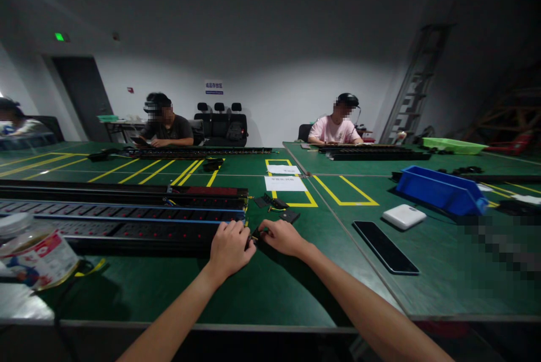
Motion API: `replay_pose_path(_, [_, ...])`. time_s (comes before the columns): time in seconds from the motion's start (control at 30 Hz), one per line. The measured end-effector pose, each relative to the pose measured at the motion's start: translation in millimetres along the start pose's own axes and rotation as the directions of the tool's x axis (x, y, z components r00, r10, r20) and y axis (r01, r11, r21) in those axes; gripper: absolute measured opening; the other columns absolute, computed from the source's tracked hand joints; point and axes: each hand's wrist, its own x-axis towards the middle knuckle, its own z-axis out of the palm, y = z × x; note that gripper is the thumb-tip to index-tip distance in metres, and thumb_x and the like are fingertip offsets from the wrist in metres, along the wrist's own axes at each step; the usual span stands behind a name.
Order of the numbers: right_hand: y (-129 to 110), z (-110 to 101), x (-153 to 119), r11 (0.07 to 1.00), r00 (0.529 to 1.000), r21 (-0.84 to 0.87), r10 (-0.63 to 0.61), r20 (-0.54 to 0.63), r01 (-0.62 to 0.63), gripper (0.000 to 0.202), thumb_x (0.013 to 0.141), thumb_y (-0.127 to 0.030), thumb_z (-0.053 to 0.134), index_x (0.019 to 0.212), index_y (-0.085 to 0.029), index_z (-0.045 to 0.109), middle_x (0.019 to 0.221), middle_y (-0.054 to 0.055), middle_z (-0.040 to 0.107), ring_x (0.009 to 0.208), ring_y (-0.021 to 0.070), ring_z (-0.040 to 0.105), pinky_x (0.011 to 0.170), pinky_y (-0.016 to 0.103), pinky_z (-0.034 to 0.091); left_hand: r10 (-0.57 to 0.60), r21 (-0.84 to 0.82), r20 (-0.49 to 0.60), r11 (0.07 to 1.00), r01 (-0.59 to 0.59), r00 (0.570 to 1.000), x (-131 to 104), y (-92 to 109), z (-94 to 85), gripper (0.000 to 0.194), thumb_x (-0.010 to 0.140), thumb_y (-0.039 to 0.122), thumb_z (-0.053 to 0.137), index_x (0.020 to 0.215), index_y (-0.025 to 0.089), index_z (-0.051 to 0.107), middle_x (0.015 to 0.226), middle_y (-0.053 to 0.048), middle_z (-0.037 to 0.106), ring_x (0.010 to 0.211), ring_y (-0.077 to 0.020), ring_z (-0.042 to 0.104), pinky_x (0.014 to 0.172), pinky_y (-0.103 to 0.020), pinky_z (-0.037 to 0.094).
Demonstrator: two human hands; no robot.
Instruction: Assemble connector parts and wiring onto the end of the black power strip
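Long black power strips (pixel 127 221) lie across the green table (pixel 270 288), reaching in from the left. My left hand (pixel 230 248) rests with curled fingers on the right end of the nearest strip. Touching it from the right, my right hand (pixel 282 237) pinches a small black end part (pixel 255 235) with thin wires at that same end. Small black pieces (pixel 289 216) lie just beyond my hands. What the left fingers grip is hidden.
A dark phone (pixel 384 246), a white box (pixel 404 216) and a blue bin (pixel 439 190) lie to the right. A plastic-wrapped container (pixel 31 249) sits at the near left. White papers (pixel 284 182) lie inside yellow floor-tape marks. Two seated people work at the far table edge.
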Motion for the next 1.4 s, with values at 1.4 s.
replay_pose_path(1.4, [-1.4, -2.8, -0.5, 1.000, 1.000, 0.006, 0.015, 0.022, -0.016, 0.024, 0.092, -0.025, 0.056, 0.113, -0.025, 0.067, 0.081, 0.001, 0.072, 0.078, 0.0178, 0.065, 0.065, 0.025, 0.032, 0.003, -0.012, 0.006, 1.000, -0.003, 1.000, 1.1, -0.3, -1.6, 0.014, 0.085, 0.030, 0.058, 0.084, 0.019, 0.067, 0.089, -0.009, 0.065, 0.090, -0.0261, 0.057, 0.080, -0.042, 0.038])
